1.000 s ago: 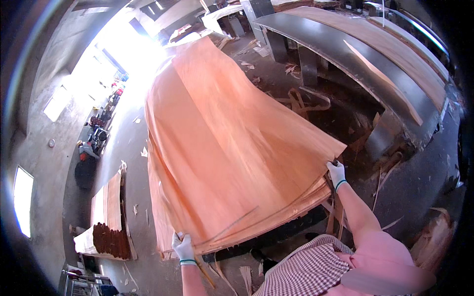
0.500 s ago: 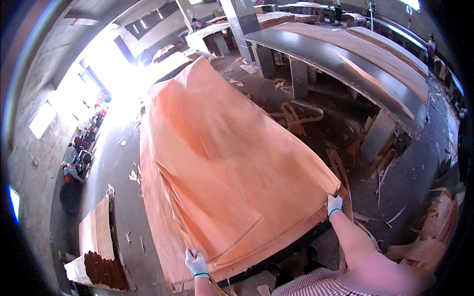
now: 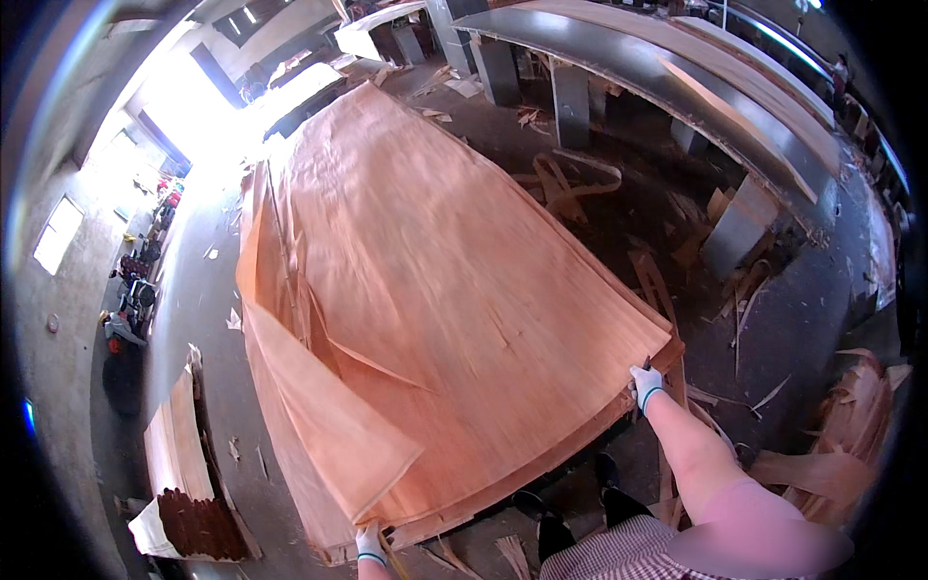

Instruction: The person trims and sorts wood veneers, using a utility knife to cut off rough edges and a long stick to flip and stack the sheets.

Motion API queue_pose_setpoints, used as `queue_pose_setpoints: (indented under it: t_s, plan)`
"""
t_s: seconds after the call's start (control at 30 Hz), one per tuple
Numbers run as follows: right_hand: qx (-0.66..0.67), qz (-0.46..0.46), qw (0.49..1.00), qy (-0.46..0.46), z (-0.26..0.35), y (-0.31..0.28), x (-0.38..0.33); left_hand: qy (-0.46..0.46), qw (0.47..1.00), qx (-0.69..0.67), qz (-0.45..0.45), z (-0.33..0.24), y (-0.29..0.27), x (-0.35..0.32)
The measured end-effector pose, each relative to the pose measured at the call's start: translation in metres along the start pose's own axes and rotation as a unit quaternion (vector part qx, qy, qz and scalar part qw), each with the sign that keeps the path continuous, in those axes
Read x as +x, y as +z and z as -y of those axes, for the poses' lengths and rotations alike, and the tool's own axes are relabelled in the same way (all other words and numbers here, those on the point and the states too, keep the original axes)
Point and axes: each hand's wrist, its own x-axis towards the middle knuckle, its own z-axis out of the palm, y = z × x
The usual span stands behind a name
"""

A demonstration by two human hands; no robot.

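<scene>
A large orange-pink wood veneer sheet (image 3: 464, 280) lies over a long stack of similar sheets, whose layered edge (image 3: 503, 488) shows at the near side. Its left part is folded over, with a loose flap (image 3: 333, 425) and several creases. My left hand (image 3: 370, 541), in a white glove, is closed at the near left edge of the veneer, under the flap's tip. At the near right corner, my gloved right hand (image 3: 646, 382) is closed, touching the sheet's edge. A small dark tool (image 3: 647, 363) pokes out of its fingers; its kind is unclear.
A long dark-topped table (image 3: 599, 43) with veneer on it runs along the far right. Scraps (image 3: 570, 188) litter the floor beneath it. Crumpled veneer (image 3: 841, 445) lies at the right, and a small pile of pieces (image 3: 184, 454) at the left. My feet (image 3: 530, 503) stand by the stack.
The billowing sheet has settled flatter over the stack, and its left side has folded into a flap. My left hand has moved lower in view; the right has shifted slightly left.
</scene>
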Motion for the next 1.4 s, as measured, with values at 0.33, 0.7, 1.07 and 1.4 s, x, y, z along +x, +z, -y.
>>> queue_pose_setpoints:
  t_s: [0.33,0.7,1.07,1.4]
  plan:
    - [0.061,-0.137,0.986,-0.079,-0.006,0.012,-0.002,0.325,0.920,0.104,-0.192,0.027,0.020,0.009]
    - [-0.106,-0.174,0.948,-0.245,0.009,0.014,0.049,0.123,0.983,0.074,-0.110,0.016,0.019,0.049]
    - [-0.074,-0.001,0.997,0.010,0.011,0.014,0.039,0.030,0.994,0.067,-0.080,0.046,0.022,0.015]
    - [-0.071,0.073,0.993,0.052,0.005,-0.004,0.077,0.125,0.962,0.174,-0.172,0.064,0.024,0.018]
